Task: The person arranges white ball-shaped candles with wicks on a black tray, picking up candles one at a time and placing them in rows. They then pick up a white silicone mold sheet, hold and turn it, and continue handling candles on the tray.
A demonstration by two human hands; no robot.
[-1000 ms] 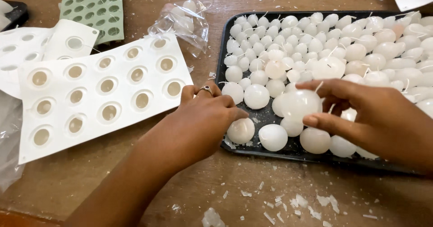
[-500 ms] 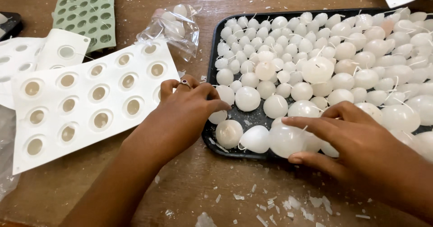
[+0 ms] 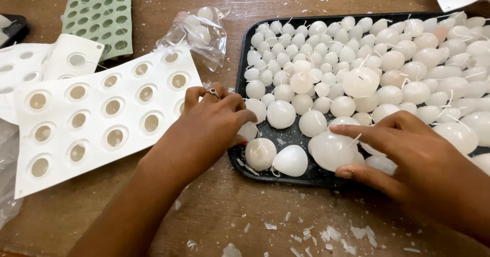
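White wax flakes (image 3: 326,234) are lying scattered on the wooden desk (image 3: 229,211) nearest the camera. Just beyond them, the right hand (image 3: 408,160) is resting over the near edge of the black tray (image 3: 240,83), its fingers (image 3: 357,132) spreading open and lying across a large white wax ball (image 3: 332,149) without closing round it. Beside that ball, two smaller balls, a round one (image 3: 261,154) and a pointed one (image 3: 291,160), are sitting at the tray's near left corner. The left hand (image 3: 209,126), wearing a ring (image 3: 213,92), is curling its fingers (image 3: 240,109) at the tray's left rim; they are bending loosely over a small ball (image 3: 249,131), though whether they are actually pinching it cannot be told. To the left, a white mould sheet (image 3: 97,114) with rows of round cavities is lying flat on the desk, just under the left wrist. Farther in, the tray is holding a dense crowd of white balls (image 3: 388,57) of mixed sizes, many showing thin wicks. Behind the mould, a clear plastic bag (image 3: 196,29) with a few balls inside is sitting near the tray's far left corner, and a green mould (image 3: 99,17) is lying at the far left.
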